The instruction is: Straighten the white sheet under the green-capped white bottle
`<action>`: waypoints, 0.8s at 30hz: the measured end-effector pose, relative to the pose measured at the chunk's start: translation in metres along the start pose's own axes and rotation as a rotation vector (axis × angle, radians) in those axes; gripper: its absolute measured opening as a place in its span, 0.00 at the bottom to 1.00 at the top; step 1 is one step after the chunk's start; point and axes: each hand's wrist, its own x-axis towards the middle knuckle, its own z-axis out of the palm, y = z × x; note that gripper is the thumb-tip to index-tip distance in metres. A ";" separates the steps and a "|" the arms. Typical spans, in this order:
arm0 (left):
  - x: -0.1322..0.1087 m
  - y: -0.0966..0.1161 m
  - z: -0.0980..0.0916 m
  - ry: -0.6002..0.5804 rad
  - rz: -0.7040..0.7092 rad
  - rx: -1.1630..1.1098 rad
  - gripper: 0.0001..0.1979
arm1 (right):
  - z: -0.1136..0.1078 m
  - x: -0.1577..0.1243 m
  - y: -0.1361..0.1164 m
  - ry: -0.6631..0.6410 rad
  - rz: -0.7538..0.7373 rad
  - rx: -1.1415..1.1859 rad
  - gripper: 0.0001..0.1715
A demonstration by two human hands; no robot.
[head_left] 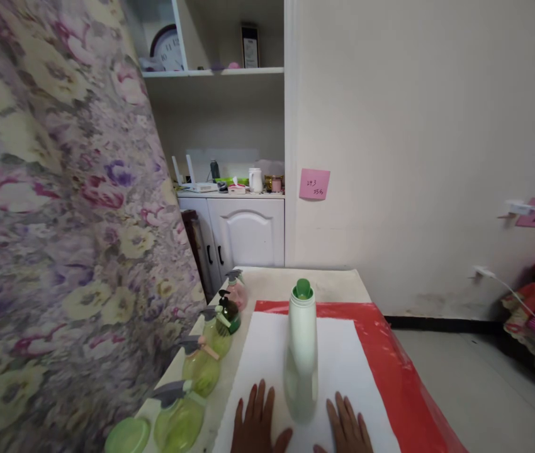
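Note:
A pale green detergent bottle (302, 352) stands upright on a white sheet (258, 352). Its cap is off, and a green pouring spout (303, 290) shows in the neck. My left hand (259, 420) lies flat on the sheet to the left of the bottle's base, fingers stretched out. To the right of the base, my right hand (347, 428) rests flat too, with its fingers spread. Neither hand touches the bottle or holds anything. The lower part of both hands is cut off by the frame's edge.
Along the table's left edge stand several pump bottles (179, 425), yellow-green, dark and pink. A green round lid (128, 435) lies at the near left corner. Red covering (381, 352) borders the sheet. A floral curtain (73, 239) hangs on the left; a cabinet (248, 233) stands behind.

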 end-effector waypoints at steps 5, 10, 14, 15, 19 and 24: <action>0.002 0.001 -0.003 -0.017 -0.012 0.009 0.32 | 0.009 -0.003 0.016 -0.035 -0.112 0.028 0.44; 0.005 0.002 -0.003 -0.031 0.008 0.022 0.31 | 0.006 -0.003 0.026 -0.122 -0.151 0.093 0.42; 0.008 0.004 -0.005 -0.046 0.001 0.029 0.30 | -0.009 0.000 0.021 -0.209 -0.110 0.134 0.43; 0.008 0.004 -0.006 -0.051 -0.004 0.029 0.30 | -0.013 0.002 0.020 -0.231 -0.102 0.140 0.44; 0.008 0.005 -0.007 -0.073 -0.016 0.016 0.31 | -0.028 0.008 0.016 -0.323 -0.082 0.168 0.45; 0.004 0.004 -0.006 -0.096 -0.025 -0.009 0.31 | -0.034 0.010 0.015 -0.369 -0.060 0.172 0.46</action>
